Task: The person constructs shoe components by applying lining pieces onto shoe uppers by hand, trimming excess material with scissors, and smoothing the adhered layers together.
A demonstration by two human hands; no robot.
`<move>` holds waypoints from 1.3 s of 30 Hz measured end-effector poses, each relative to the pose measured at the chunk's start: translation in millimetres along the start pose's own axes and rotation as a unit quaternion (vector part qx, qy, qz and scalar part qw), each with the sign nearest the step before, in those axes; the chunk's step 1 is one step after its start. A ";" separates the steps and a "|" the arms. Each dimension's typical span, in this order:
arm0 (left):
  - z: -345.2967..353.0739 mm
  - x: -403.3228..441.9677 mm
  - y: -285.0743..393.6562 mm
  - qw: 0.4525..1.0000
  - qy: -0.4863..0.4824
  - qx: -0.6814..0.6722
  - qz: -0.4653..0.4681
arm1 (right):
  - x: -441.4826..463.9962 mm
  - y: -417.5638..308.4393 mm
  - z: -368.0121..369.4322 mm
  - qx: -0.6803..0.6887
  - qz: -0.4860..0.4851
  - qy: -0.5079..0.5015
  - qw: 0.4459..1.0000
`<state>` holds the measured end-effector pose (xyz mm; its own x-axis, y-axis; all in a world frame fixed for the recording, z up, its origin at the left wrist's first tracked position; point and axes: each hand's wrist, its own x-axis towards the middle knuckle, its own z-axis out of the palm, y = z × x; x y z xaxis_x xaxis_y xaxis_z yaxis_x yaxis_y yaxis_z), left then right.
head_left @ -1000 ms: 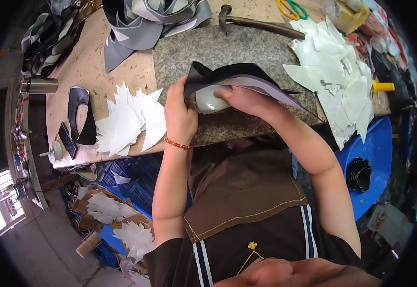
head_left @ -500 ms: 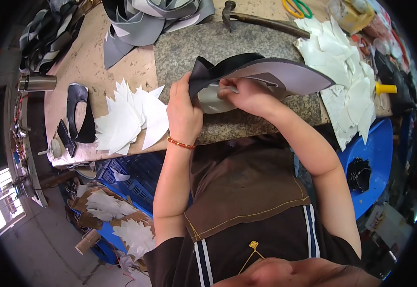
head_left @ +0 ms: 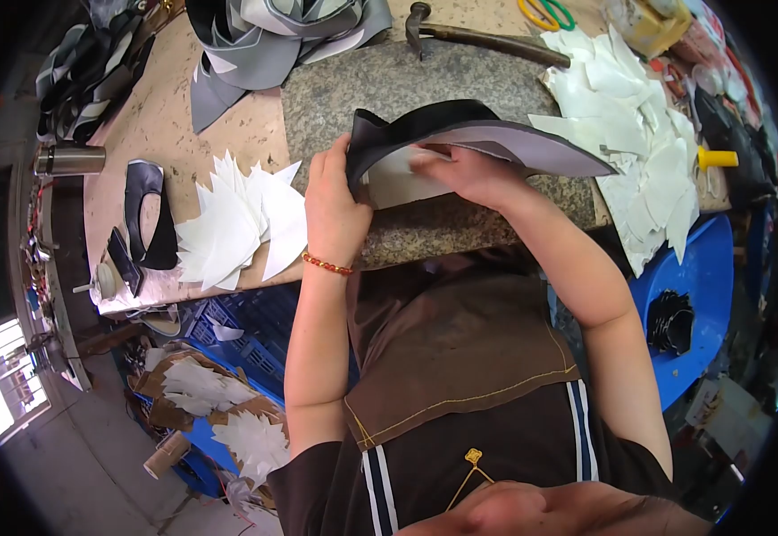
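My left hand (head_left: 337,196), with a red beaded bracelet at the wrist, grips the left end of a curved black and grey piece (head_left: 554,154). The piece stands raised above a speckled stone slab (head_left: 407,94). Inside its curve is a white piece (head_left: 395,181) against its inner side. My right hand (head_left: 469,174) is under the arch of the black and grey piece, its fingertips at the white piece; they are blurred, and whether they hold anything is unclear.
White cut pieces lie left (head_left: 237,223) and right (head_left: 621,116) of the slab. A hammer (head_left: 496,43) rests at the slab's far edge. Grey pieces (head_left: 264,54) are heaped behind. A blue basin (head_left: 711,295) stands at the right, a steel cup (head_left: 81,161) at the left.
The black and grey piece first rose and opened at its right end, and has now tipped slightly lower. My right hand has shifted within its curve. My left hand keeps its hold.
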<state>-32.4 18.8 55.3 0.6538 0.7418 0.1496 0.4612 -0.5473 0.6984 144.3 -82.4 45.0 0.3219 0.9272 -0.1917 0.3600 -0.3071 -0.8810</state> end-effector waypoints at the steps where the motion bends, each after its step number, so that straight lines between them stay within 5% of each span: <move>1: 0.3 -0.5 -1.9 1.000 0.005 -0.002 0.009 | -1.0 -7.2 -4.9 0.005 0.011 -0.017 1.000; 21: -1.1 -1.9 -2.4 0.999 0.001 0.007 0.047 | -8.4 -38.0 7.9 -0.172 0.065 -0.023 0.983; 24: -4.3 -1.0 0.8 0.999 -0.017 0.006 0.032 | -5.5 -40.3 8.6 -0.225 0.028 -0.060 0.972; 27: -6.2 0.4 11.3 0.999 -0.030 0.018 0.009 | -11.3 -12.7 19.3 -0.283 -0.145 0.084 0.945; 28: -6.1 1.6 13.3 0.999 -0.033 0.029 0.004 | -21.2 -6.5 23.1 -0.422 -0.235 0.209 0.851; 33: -5.8 4.1 9.1 0.998 -0.051 0.034 0.013 | -39.1 13.7 2.4 -0.315 -0.316 0.159 0.881; 36: -26.2 17.8 14.0 0.993 -0.097 -0.036 0.051 | -50.1 6.0 3.3 -0.265 -0.288 0.146 0.909; 37: -35.0 18.3 34.2 0.997 -0.052 0.005 0.057 | -45.6 7.5 4.2 -0.259 -0.294 0.156 0.906; 38: -44.4 20.2 66.1 0.994 -0.035 -0.105 -0.019 | -40.1 2.9 5.1 -0.205 -0.311 0.160 0.914; 39: -46.2 19.1 89.6 0.989 0.041 -0.139 0.015 | -37.2 0.7 9.7 -0.184 -0.306 0.129 0.925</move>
<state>-6.3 1.9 153.1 0.6083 0.7620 0.2221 0.2511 -0.4502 0.8569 124.1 -115.1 47.3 0.1405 0.8840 0.4458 0.8023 0.1623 -0.5745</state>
